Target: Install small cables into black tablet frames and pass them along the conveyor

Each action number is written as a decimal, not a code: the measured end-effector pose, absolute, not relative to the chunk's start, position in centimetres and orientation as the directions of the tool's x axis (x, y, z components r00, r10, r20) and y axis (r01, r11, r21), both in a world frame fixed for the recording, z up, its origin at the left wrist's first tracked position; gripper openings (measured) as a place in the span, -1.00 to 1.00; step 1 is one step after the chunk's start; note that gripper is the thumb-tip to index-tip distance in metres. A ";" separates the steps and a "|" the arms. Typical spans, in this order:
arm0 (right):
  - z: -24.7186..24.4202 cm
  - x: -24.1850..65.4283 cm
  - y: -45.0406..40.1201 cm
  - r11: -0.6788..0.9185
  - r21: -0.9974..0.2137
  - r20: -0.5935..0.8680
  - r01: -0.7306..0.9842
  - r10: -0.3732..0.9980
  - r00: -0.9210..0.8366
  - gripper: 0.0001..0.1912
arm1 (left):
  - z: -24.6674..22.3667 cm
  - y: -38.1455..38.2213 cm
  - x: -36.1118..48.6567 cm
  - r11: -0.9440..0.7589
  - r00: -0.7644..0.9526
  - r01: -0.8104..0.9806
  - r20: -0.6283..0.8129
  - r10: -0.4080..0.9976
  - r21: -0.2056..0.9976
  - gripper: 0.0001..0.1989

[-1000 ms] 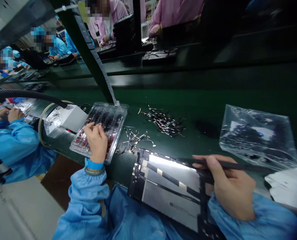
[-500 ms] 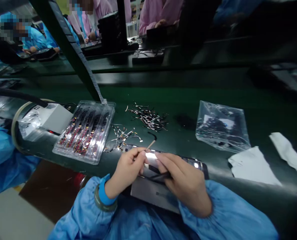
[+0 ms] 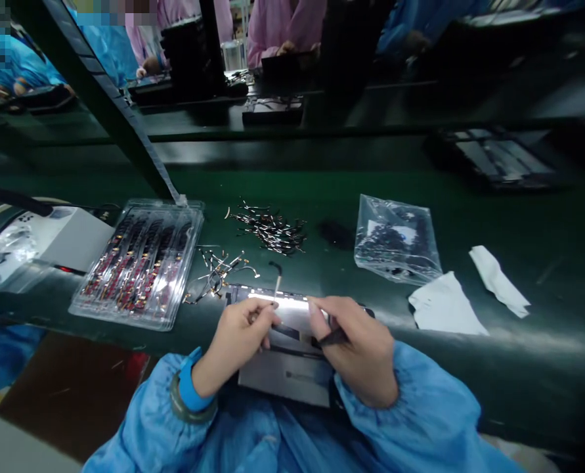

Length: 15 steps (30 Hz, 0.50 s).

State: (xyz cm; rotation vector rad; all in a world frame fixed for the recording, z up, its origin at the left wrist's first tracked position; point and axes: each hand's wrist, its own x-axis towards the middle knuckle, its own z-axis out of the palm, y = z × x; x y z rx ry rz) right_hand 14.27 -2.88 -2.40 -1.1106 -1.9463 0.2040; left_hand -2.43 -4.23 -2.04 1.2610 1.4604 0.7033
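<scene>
My left hand (image 3: 243, 334) is closed in a pinch on a small thin cable (image 3: 278, 284), whose pale stem points up to a curled black end. Just to the right, my right hand (image 3: 364, 348) has its thumb and forefinger drawn together, and a slim dark thing (image 3: 335, 337) shows in its curled fingers; its kind is unclear. Both hands are over an opened flat device (image 3: 282, 378), with a grey panel near me and a bright strip along its far side. Beyond it lie a loose tangle of small cables (image 3: 223, 269) and a pile of short black cables (image 3: 272, 230).
A clear plastic tray (image 3: 137, 266) with rows of small parts lies left, beside a white box (image 3: 78, 236). At right are a clear bag (image 3: 395, 240) of dark parts and two white papers (image 3: 447, 305). A slanted post (image 3: 109, 108) rises at left; people work across the bench.
My right hand has moved slightly away from my left, and the small white piece between them no longer shows there. The whole view has shifted, moving the bench things leftward.
</scene>
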 end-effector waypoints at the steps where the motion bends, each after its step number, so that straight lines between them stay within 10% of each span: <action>1: -2.4 14.3 -3.0 0.622 -0.487 0.610 0.613 0.744 -0.271 -0.85 | -2.0 -4.2 -2.4 0.295 0.074 0.320 -0.334 0.940 0.900 -0.73; 8: -3.7 13.5 -3.4 0.716 -0.253 0.605 0.651 0.642 -0.471 -0.78 | -2.9 -5.6 -1.5 -0.199 0.184 0.648 0.102 0.978 0.735 -0.72; 15: -3.8 14.1 -3.5 0.718 -0.322 0.604 0.617 0.658 -0.450 -0.82 | -3.0 -5.2 -1.8 -0.138 0.099 0.576 0.099 0.990 0.806 -0.80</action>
